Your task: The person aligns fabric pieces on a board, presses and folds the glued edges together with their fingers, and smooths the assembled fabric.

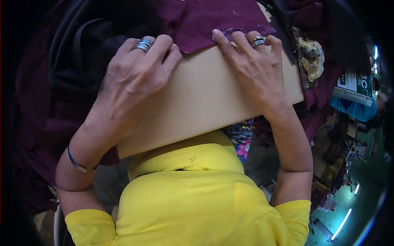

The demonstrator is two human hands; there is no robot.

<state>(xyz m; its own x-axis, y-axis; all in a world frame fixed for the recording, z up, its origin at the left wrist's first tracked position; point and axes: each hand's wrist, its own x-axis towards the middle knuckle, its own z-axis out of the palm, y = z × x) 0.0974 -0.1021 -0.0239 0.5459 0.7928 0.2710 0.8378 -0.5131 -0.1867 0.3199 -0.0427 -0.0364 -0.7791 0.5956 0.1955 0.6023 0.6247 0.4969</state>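
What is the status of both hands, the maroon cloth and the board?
Left hand curled at maroon cloth edge; right hand at same edge. Cloth overlaps tan board. Dark fabric bunched beside left hand.

Letters "BC" on a green-and-white package [354,89], "TAC" beside its white panel [349,80], smaller print illegible

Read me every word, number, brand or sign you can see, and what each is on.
"BC": pale letters on the dark green part of the package at the right; the first letter is uncertain.
"TAC": sideways on its white panel, perhaps part of a longer word.
Other print there: too small and blurred to read.
Mark on the yellow shirt: resembles "A", possibly not a letter.
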